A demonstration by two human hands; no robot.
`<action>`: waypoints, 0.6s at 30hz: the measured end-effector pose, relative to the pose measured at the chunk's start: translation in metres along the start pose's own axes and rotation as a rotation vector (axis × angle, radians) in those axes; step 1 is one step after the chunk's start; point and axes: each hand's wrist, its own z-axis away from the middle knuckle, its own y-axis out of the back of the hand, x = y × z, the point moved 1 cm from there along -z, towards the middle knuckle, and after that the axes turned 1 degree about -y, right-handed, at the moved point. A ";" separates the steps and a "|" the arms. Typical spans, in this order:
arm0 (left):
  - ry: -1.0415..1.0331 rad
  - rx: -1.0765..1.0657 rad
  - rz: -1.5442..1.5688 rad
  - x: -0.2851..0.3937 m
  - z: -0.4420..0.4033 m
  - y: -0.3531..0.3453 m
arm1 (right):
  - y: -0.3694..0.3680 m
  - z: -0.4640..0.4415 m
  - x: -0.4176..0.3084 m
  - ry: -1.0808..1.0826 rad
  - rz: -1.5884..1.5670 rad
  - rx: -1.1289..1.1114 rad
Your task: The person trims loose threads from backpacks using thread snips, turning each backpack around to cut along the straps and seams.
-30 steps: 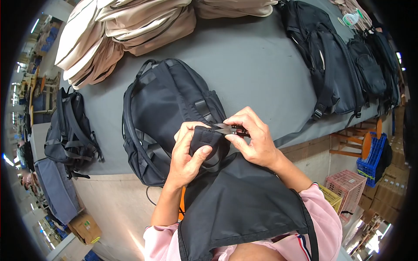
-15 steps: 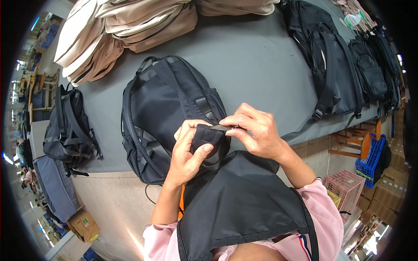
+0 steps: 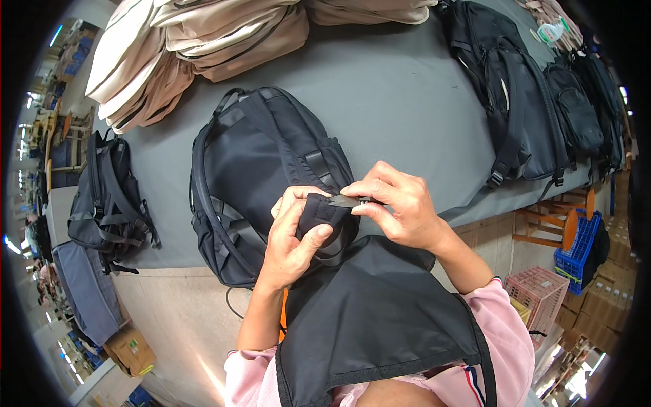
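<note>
A black backpack [image 3: 244, 163] lies on the grey-covered table in front of me, its straps uppermost. My left hand [image 3: 296, 234] is closed around a folded black strap end [image 3: 324, 211] at the backpack's near right side, thumb in front and fingers behind. Between the thumb and fingers of my right hand [image 3: 400, 207] is a pair of thread snips [image 3: 344, 201]. Their pointed metal blades reach left to the upper edge of the strap end; the handle is mostly hidden by my fingers.
Stacked beige bags [image 3: 224, 41] stand at the table's far left. More black backpacks lie on the right [image 3: 508, 102] and at the left edge [image 3: 105, 193]. On the floor to the right are a wooden stool [image 3: 568, 227], a blue crate [image 3: 576, 251] and a pink crate [image 3: 539, 292].
The snips' blades look a little wider spread at the strap's edge than before. Both hands and the backpack have stayed nearly in place.
</note>
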 end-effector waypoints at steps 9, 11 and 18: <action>0.040 0.079 0.056 0.004 -0.001 -0.005 | -0.003 0.003 -0.002 -0.040 -0.081 0.068; 0.045 0.120 0.074 0.007 -0.001 -0.005 | -0.003 0.001 0.000 -0.020 -0.051 0.035; 0.002 0.376 0.166 0.020 0.006 0.015 | -0.024 0.022 0.048 -0.616 -0.571 0.065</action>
